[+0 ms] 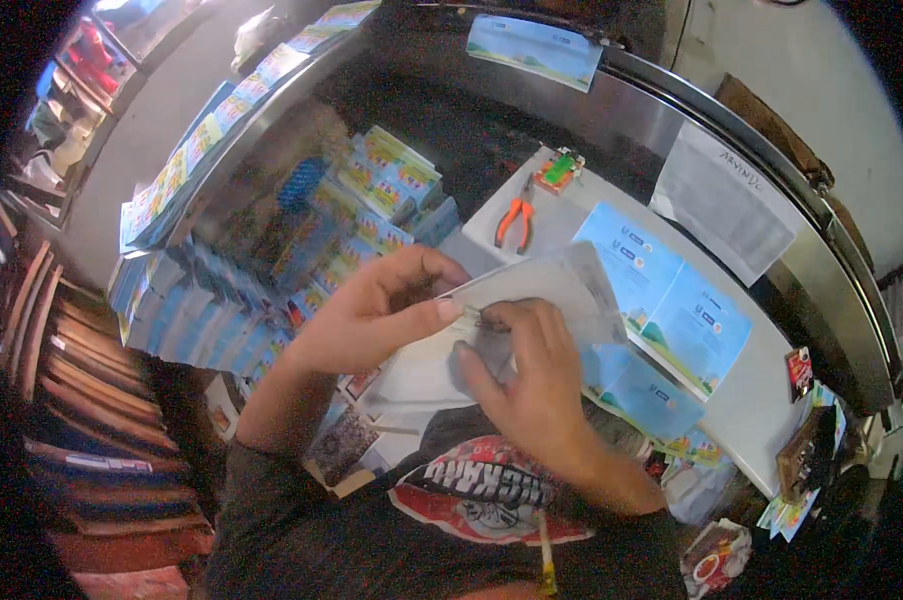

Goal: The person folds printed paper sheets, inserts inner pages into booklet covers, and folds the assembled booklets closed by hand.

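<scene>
In front of my chest, both hands are on a pale, whitish flat sheet or packet point(571, 285); I cannot make out whether it is paper or plastic. My left hand point(381, 315) grips it from the left, its thumb lying on top. From the right, my right hand point(536, 375) pinches the same sheet near its middle, thumb and forefinger close to my left thumb. What lies between the fingertips is too small to tell. Just beyond the sheet, orange-handled pliers point(514, 222) rest on a white board.
Light-blue printed sheets point(661, 290) lie on the white board point(736, 400) at the right. Beside the pliers is a small green device point(559, 168). Stacks of colourful printed booklets point(386, 175) stand at the left. A raised metal edge point(641, 95) runs behind, with a handwritten paper point(721, 205) against it.
</scene>
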`<state>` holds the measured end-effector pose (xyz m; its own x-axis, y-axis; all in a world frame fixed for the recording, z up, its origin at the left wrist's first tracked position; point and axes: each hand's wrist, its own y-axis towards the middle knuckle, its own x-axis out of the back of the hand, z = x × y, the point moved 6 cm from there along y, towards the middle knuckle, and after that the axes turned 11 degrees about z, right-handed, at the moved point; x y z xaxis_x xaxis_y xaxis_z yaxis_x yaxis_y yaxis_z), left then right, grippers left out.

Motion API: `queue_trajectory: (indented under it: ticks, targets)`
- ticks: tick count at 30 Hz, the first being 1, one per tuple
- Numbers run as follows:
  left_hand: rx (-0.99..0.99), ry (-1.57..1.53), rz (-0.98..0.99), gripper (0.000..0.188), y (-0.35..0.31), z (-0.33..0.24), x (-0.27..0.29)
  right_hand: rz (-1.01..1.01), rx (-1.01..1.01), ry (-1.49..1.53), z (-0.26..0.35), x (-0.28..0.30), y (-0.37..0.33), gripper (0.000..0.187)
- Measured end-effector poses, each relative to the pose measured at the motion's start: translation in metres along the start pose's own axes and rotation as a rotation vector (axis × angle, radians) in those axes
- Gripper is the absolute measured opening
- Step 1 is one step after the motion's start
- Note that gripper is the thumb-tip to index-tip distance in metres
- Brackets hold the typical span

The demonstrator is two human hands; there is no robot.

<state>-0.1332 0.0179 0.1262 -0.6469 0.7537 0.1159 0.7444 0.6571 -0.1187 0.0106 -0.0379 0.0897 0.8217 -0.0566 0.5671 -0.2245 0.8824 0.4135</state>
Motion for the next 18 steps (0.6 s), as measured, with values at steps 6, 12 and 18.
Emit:
queue_trajectory:
  ticks: [6,12,18]
  targets:
    - [0.046,0.067,-0.044,0.026,-0.002,0.002,-0.003,-0.030,0.004,0.028,-0.005,-0.007,0.000,0.036]
    - [-0.014,0.148,-0.114,0.026,-0.009,0.011,0.000,0.023,-0.042,0.012,-0.007,-0.010,-0.004,0.033]
    - [-0.057,0.122,-0.102,0.035,-0.015,0.022,-0.001,0.038,-0.072,0.039,-0.015,-0.004,0.000,0.023]
